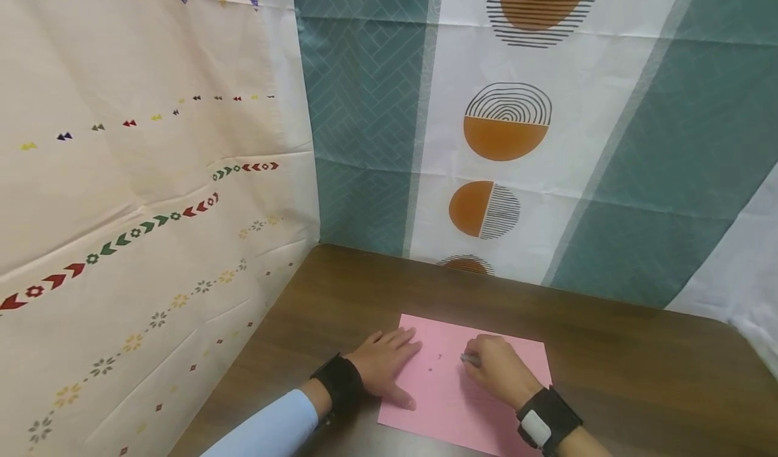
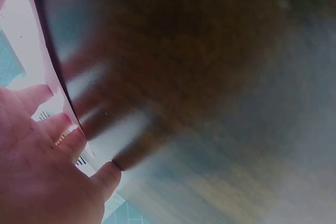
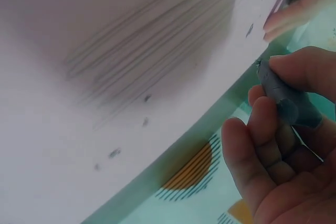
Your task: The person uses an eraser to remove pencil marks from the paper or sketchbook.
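Note:
A sheet of pink paper (image 1: 440,410) lies on the brown table. My left hand (image 1: 384,366) rests over the paper's left edge with its fingers spread. In the left wrist view, the fingertips of the left hand (image 2: 47,156) touch down at the paper edge and the tabletop. Over the right half of the sheet, my right hand (image 1: 497,369) pinches a small grey eraser (image 3: 286,98) between thumb and curled fingers. Dark bits cling to its tip. Faint grey pencil lines (image 3: 157,40) cross the paper, and several dark crumbs (image 3: 114,153) are scattered beside them.
The wooden table (image 1: 340,288) extends around the sheet. Behind it hangs a green and white curtain (image 1: 365,140) with orange circles, and a cream patterned cloth (image 1: 152,207) hangs on the left. Both wrists wear black straps (image 1: 343,383).

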### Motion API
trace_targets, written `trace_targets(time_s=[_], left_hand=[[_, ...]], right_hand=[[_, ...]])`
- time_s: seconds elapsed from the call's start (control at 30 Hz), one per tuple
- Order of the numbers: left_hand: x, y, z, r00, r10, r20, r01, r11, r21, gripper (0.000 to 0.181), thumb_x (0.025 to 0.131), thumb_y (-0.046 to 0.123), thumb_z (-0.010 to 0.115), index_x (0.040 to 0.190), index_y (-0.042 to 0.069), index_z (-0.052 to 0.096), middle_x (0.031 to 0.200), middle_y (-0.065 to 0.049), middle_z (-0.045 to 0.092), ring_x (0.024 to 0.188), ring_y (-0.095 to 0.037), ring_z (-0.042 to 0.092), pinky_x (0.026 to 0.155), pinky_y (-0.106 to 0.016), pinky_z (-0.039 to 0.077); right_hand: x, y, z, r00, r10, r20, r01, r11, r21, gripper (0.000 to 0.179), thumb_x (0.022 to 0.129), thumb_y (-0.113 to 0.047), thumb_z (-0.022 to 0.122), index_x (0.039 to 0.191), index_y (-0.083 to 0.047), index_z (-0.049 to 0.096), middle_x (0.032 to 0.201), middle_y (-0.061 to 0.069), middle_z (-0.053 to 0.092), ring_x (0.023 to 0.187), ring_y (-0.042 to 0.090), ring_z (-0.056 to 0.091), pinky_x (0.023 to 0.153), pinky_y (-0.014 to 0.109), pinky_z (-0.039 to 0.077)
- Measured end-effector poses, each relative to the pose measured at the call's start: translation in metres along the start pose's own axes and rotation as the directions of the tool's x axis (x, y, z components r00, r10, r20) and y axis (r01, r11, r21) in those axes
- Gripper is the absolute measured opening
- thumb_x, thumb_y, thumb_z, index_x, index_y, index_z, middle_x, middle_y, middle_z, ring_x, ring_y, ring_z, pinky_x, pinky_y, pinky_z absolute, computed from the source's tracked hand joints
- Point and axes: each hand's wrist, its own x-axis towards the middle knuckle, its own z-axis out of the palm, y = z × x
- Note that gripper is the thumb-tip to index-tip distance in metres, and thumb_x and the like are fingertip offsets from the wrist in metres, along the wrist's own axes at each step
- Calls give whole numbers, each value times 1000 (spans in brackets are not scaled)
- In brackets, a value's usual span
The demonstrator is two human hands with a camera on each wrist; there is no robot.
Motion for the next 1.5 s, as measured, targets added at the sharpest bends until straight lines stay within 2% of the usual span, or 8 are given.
trace_targets(time_s=[0.37, 0.5, 0.8, 1.07, 1.27, 1.5], left_hand=[[3, 4, 4, 999, 27, -23, -26, 999, 27, 106, 65, 82, 52, 146, 20, 27, 153, -7, 17, 136, -25, 14, 104, -59, 23], [4, 5, 5, 999, 29, -23, -29, 999, 31, 106, 65, 82, 52, 147, 20, 27, 154, -7, 16, 136, -25, 14, 104, -58, 23], [2, 5, 0, 1000, 15, -2, -15, 999, 29, 105, 66, 82, 52, 147, 20, 27, 154, -7, 16, 136, -24, 12, 105, -58, 22], [3, 5, 1, 1000, 13, -1, -13, 1000, 22, 105, 65, 83, 51, 147, 21, 26, 154, -6, 15, 136, -24, 12, 105, -59, 22], [1, 6, -7, 1000, -7, 19, 6, 1000, 25, 104, 66, 80, 54, 147, 21, 27, 154, -6, 15, 136, -24, 12, 106, -58, 20], [-4, 5, -11, 999, -16, 28, 15, 1000, 9, 102, 67, 78, 55, 147, 20, 27, 154, -6, 15, 137, -24, 11, 106, -58, 20]], right_hand=[[12, -12, 27, 989, -113, 99, 113, 994, 1, 11, 73, -9, 74, 68, -15, 66, 62, -11, 48, 58, 4, 45, 55, 29, 47], [13, -13, 33, 986, -139, 97, 142, 990, -24, 12, 73, -10, 74, 68, -16, 65, 62, -11, 46, 58, 4, 44, 54, 29, 47], [12, -16, 37, 989, -132, 73, 137, 988, -69, 16, 74, -11, 75, 66, -15, 62, 60, -9, 43, 56, 6, 42, 52, 28, 44], [8, -6, 35, 992, -50, 112, 64, 990, -122, 11, 74, -9, 75, 71, -14, 65, 63, -8, 48, 57, 5, 46, 56, 30, 49], [-3, 9, 23, 993, 41, 108, -30, 994, -108, 15, 73, -10, 74, 68, -17, 62, 62, -9, 44, 58, 7, 43, 56, 31, 47], [-16, 26, 13, 989, 110, 100, -99, 989, -108, 17, 75, -11, 71, 65, -18, 60, 61, -7, 44, 58, 10, 40, 56, 32, 43]])
